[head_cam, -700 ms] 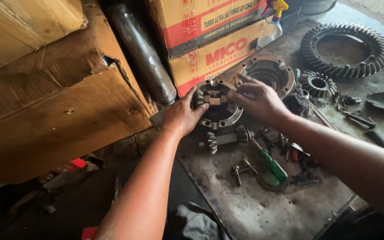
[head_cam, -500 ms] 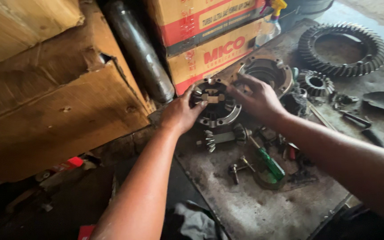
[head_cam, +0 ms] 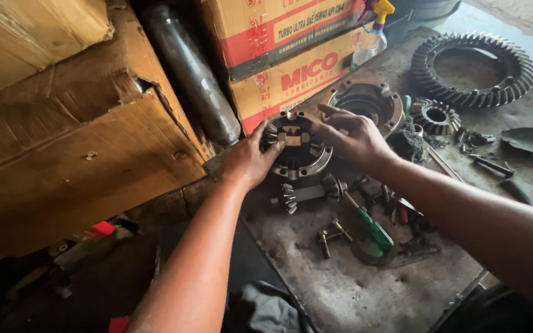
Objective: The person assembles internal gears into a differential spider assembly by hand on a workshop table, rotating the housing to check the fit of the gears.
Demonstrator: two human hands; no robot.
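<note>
Differential case half (head_cam: 297, 148), round and lying flat with its open face and the small spider gears turned up, sits on the grimy metal bench (head_cam: 365, 290) just in front of the stacked cartons (head_cam: 291, 61). Room is tight: cartons behind, a second round housing (head_cam: 365, 102) touching or nearly so at its right, and a pinion shaft (head_cam: 306, 192) just below it, with barer bench nearer the green-handled screwdriver (head_cam: 370, 229). Left hand (head_cam: 248, 161) cups the case's left rim with fingers loosely curled on it, while right hand (head_cam: 353, 137) lies half open over the right rim, fingertips on its top edge.
</note>
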